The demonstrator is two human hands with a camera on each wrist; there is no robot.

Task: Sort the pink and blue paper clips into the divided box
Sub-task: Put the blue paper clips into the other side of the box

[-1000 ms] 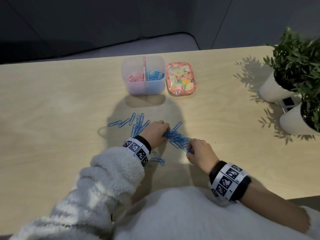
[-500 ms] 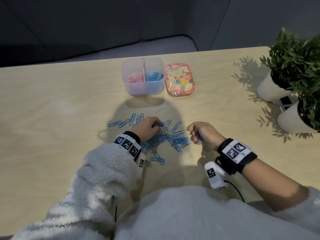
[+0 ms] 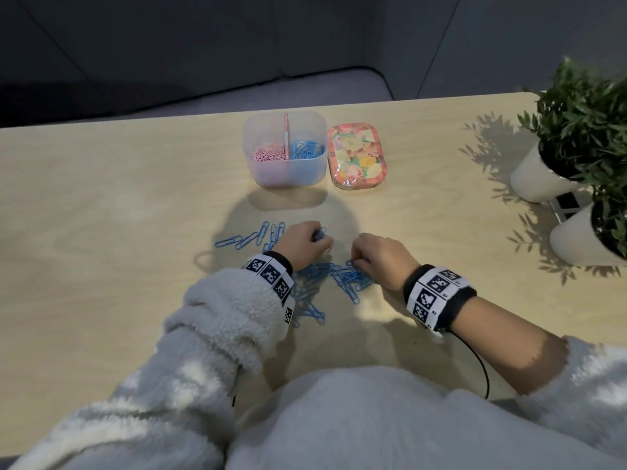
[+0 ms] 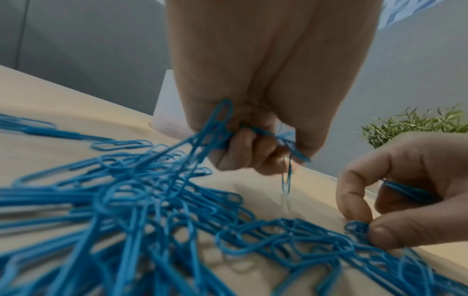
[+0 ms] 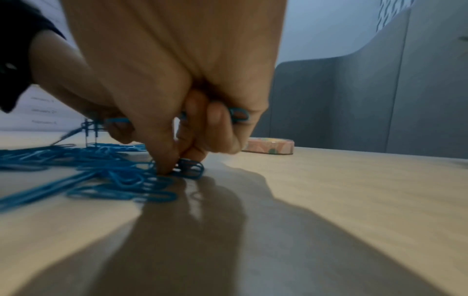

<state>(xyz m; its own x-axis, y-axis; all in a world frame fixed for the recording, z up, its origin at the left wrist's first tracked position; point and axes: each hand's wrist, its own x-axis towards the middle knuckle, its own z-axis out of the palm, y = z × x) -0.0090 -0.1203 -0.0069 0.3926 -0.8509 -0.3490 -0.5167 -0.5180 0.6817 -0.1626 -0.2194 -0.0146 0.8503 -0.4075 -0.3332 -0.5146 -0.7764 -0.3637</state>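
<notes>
A heap of blue paper clips (image 3: 334, 278) (image 4: 142, 204) lies on the wooden table between my hands. My left hand (image 3: 307, 244) (image 4: 253, 144) is curled round a bunch of blue clips that trail down to the heap. My right hand (image 3: 369, 256) (image 5: 182, 160) pinches blue clips at the heap's right edge and keeps more clips in its curled fingers. The translucent divided box (image 3: 285, 174) stands further back, with pink clips (image 3: 269, 153) in its left half and blue clips (image 3: 307, 150) in its right half.
A floral tin lid (image 3: 357, 154) (image 5: 269, 147) lies right of the box. Two potted plants in white pots (image 3: 539, 178) stand at the table's right edge. Loose blue clips (image 3: 247, 237) are spread left of my left hand.
My right hand has come back down from a lifted position to the heap's right edge and pinches clips there. My left hand has stayed at the heap's far side with its clips.
</notes>
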